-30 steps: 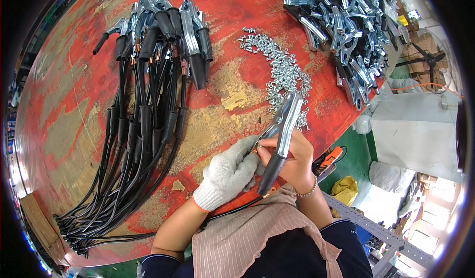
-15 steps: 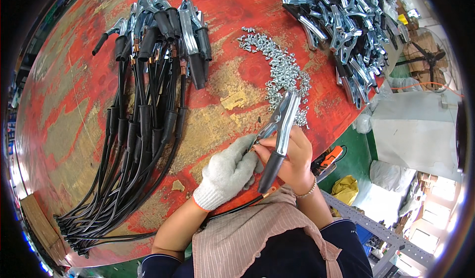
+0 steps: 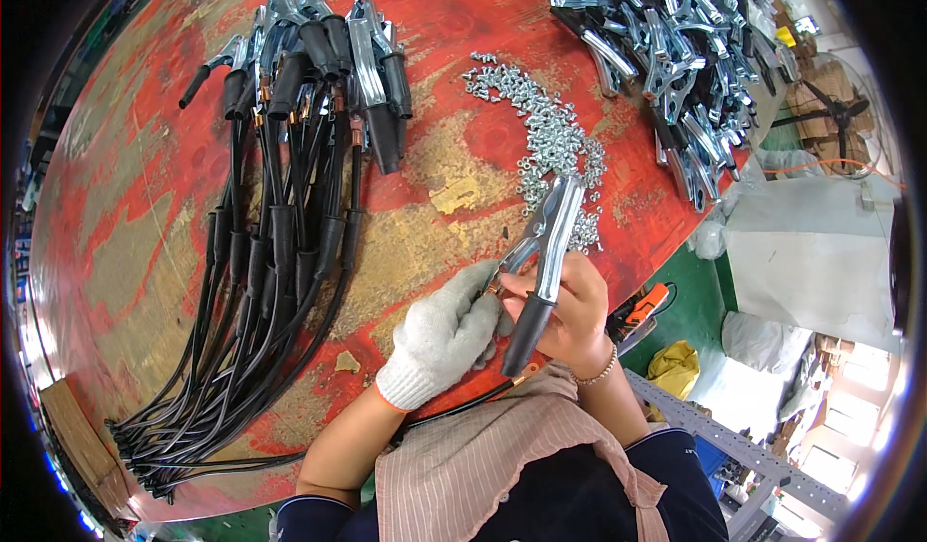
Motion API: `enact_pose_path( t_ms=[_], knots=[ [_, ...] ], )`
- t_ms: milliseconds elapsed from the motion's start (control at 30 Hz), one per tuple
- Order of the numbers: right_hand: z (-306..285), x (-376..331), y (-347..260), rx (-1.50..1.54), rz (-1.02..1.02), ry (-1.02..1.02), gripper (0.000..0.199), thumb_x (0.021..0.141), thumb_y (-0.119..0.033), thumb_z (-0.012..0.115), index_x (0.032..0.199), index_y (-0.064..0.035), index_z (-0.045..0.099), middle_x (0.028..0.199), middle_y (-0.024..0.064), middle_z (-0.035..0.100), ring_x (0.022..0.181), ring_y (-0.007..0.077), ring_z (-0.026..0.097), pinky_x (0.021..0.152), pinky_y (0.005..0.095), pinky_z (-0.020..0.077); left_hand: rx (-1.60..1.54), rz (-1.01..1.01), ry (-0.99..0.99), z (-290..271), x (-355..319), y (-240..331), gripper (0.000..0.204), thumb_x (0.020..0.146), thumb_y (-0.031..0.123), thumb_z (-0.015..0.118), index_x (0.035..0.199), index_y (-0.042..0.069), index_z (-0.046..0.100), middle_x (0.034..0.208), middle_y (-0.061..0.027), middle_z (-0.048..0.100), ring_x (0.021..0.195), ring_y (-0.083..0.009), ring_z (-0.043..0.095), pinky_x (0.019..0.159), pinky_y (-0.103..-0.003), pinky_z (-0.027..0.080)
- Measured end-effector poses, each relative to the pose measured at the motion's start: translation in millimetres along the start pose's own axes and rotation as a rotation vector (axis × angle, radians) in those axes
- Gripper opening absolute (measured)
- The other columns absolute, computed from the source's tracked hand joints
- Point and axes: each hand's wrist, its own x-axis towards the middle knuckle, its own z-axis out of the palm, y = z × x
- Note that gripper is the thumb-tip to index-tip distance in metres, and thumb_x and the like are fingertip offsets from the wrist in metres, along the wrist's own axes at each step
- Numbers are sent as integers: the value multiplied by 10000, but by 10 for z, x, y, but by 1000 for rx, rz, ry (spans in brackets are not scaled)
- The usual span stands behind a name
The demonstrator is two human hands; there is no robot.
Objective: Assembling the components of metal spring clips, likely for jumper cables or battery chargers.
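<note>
My left hand [image 3: 439, 334], in a white knit glove, is closed around the lower arm of a silver spring clamp [image 3: 558, 228]. The clamp's jaws point up and away, and its black-sleeved handle [image 3: 531, 330] slants down across the front of my right hand. A bit of copper [image 3: 494, 288] shows at the gloved fingertips. My bare right hand [image 3: 579, 315] has its fingers bent in a pinch at that spot, behind the handle; what they hold is hidden. Just below lies a black cable [image 3: 473, 405] with a copper lug [image 3: 526, 375] on its end.
Small silver screws or nuts [image 3: 550, 137] lie loose beyond the clamp on the worn red table [image 3: 435, 21]. To the left is a bundle of black cables [image 3: 275, 281] with clamps at their far ends. A heap of clamps [image 3: 676, 50] covers the far right.
My right fingertips have shifted slightly at the copper spot. The clamp has tilted a little, its black handle now closer to upright. My left hand keeps its place.
</note>
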Motion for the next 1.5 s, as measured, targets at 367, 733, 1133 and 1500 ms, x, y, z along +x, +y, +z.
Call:
enact_pose_path(
  t_ms=[367, 733, 1133, 1500],
  knots=[
    [-97, 23, -48, 16, 36, -59, 302, 625, -124, 840, 903, -61, 742, 756, 44, 536, 680, 223, 540, 589, 324, 416, 6, -68, 14, -15, -22, 143, 374, 933, 80, 522, 1295, -13, 538, 881, -52, 651, 755, -82, 592, 680, -251, 498],
    [-89, -7, -27, -8, 23, -53, 357, 654, -128, 819, 999, -89, 739, 875, 62, 646, 720, 229, 604, 609, 338, 465, 86, 115, 78, 18, -14, -68, 330, 946, 96, 509, 1263, 9, 544, 733, -62, 661, 575, -106, 621, 535, -269, 504],
    [-574, -54, 542, -168, 88, 177, 120, 731, -100, 771, 830, -96, 705, 770, 71, 664, 681, 246, 637, 613, 361, 509, 431, 177, 386, -328, 158, -96, 387, 954, 151, 510, 1300, -21, 532, 977, -182, 683, 771, -215, 659, 708, -323, 513],
    [-1791, 311, 2114, -811, 546, 47, 266, 860, -301, 638, 1110, -216, 667, 1097, 87, 593, 983, 296, 617, 792, 414, 527, 1695, 294, 737, -560, 481, -3, 435, 876, 355, 627, 1251, 159, 526, 711, -54, 633, 584, -276, 646, 478, -424, 495]
  ],
)
